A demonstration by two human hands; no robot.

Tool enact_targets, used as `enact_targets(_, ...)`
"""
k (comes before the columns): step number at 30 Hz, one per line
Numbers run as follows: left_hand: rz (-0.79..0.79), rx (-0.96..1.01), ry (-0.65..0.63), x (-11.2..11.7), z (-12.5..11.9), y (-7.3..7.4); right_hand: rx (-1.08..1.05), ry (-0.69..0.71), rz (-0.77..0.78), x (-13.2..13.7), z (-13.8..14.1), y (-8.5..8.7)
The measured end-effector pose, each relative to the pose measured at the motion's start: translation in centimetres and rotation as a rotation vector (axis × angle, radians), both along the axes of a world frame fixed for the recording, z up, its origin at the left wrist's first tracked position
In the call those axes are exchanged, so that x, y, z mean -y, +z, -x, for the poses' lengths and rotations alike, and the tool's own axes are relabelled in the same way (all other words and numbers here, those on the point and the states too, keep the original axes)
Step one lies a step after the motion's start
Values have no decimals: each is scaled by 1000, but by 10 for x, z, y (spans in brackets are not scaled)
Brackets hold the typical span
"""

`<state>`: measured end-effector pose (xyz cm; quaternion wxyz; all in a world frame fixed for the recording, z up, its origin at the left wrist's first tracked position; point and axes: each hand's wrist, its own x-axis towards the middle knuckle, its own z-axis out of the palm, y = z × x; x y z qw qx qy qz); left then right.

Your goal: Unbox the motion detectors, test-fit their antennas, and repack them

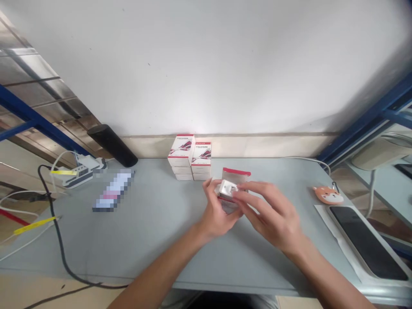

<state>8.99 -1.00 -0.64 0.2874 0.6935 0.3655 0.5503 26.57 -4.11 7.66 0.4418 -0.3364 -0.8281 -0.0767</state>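
My left hand (216, 216) is wrapped round a small white-and-red cardboard box (236, 177), whose lid stands up at the far side. In the mouth of the box sits a white plastic piece (227, 187) with a rounded detail on its face; its exact kind is unclear. The fingertips of my right hand (279, 216) pinch at the right edge of this piece. Behind the hands, several similar closed boxes (201, 155) are stacked in two columns against the wall.
To the left lie a blurred-out flat object (114, 190), a black cylinder (112, 145), a power strip (84, 170) and loose cables (58, 234). On the right are an orange animal-face case (328, 195) and a phone (367, 242) on white paper. Blue metal posts (363, 113) flank the grey table (154, 240).
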Motion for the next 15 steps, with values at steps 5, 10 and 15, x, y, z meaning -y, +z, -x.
enact_targets(5,-137,10,4,-1,-3,4,63,-45,129,-17,0,-5)
enact_targets(10,-178,-22,45,-2,-1,0,124,-101,180,-14,1,0)
enact_targets(15,-181,-80,110,-3,2,0,135,-127,192,-15,4,1)
